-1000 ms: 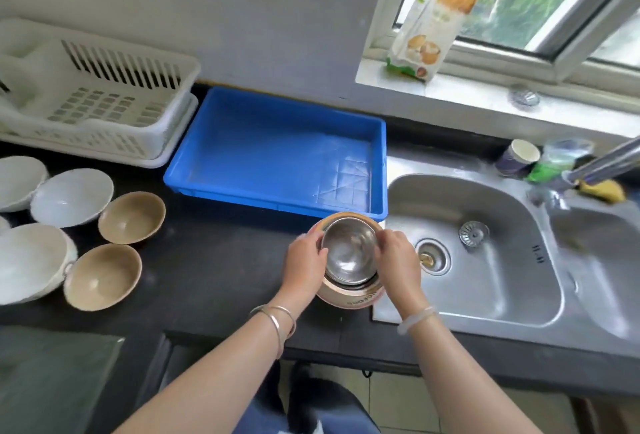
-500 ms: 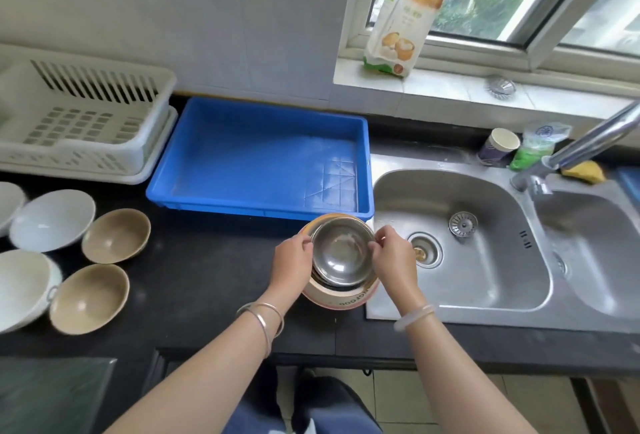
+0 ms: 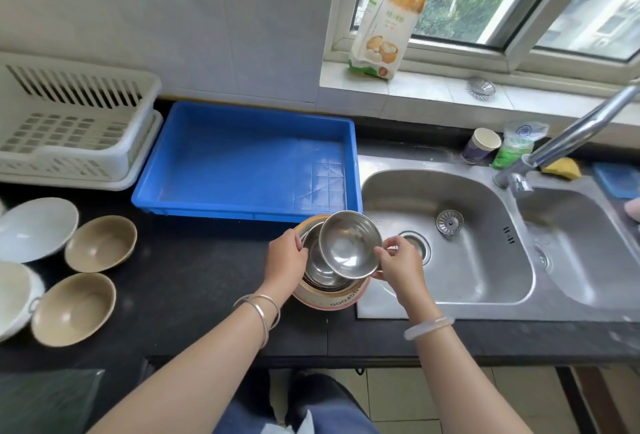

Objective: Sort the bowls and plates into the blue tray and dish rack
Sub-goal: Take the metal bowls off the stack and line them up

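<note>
The top steel bowl (image 3: 349, 243) has lifted and tilted, pinched by the right hand (image 3: 398, 265); the left hand (image 3: 285, 260) steadies the stack (image 3: 329, 290) (a slick rim could slip).

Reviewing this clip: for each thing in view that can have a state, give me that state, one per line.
Blue tray: nothing in it.
Dish rack: nothing in it.
Top steel bowl: tilted, held clear of the stack.
Bowl stack: upright on the counter.
Right hand: gripping the top steel bowl's rim.
Left hand: steadying the stack.
Tan bowls: upright, empty.
Window: open.
</note>
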`<action>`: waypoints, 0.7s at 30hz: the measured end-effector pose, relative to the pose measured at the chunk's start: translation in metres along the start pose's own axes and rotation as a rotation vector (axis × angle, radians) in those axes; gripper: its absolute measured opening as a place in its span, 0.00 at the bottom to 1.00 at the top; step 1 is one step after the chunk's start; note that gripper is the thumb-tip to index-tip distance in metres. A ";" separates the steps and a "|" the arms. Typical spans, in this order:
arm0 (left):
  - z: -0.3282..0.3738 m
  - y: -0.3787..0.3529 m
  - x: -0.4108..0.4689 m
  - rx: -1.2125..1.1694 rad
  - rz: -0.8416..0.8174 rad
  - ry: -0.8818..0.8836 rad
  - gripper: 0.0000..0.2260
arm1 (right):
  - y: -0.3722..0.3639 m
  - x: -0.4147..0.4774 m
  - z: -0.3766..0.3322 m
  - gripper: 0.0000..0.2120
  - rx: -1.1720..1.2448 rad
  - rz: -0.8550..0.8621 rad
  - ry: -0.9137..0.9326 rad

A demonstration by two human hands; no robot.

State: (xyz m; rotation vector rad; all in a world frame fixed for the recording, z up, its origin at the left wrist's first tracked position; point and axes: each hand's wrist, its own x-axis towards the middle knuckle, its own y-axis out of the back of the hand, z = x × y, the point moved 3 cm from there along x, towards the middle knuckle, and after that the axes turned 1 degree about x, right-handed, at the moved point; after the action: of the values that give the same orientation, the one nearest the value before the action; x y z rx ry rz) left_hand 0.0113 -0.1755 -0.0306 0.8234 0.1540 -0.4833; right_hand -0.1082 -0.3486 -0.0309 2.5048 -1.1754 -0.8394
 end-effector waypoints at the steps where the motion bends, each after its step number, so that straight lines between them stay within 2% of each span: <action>1: 0.001 0.001 0.002 -0.017 0.000 0.017 0.11 | 0.000 0.000 -0.001 0.08 0.018 -0.002 -0.003; 8: -0.011 0.016 0.006 -0.276 -0.047 0.154 0.06 | -0.004 0.000 -0.025 0.05 0.066 -0.028 0.037; 17: -0.055 0.076 0.001 -0.511 0.159 0.265 0.02 | -0.045 -0.009 -0.068 0.03 0.057 -0.165 0.152; 21: -0.094 0.100 -0.013 -0.527 0.248 0.334 0.03 | -0.081 -0.013 -0.077 0.04 0.055 -0.279 0.168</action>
State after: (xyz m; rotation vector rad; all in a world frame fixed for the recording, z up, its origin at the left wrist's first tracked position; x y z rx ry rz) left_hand 0.0517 -0.0438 -0.0236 0.3892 0.4608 -0.0566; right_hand -0.0190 -0.2878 -0.0002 2.7634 -0.8191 -0.6493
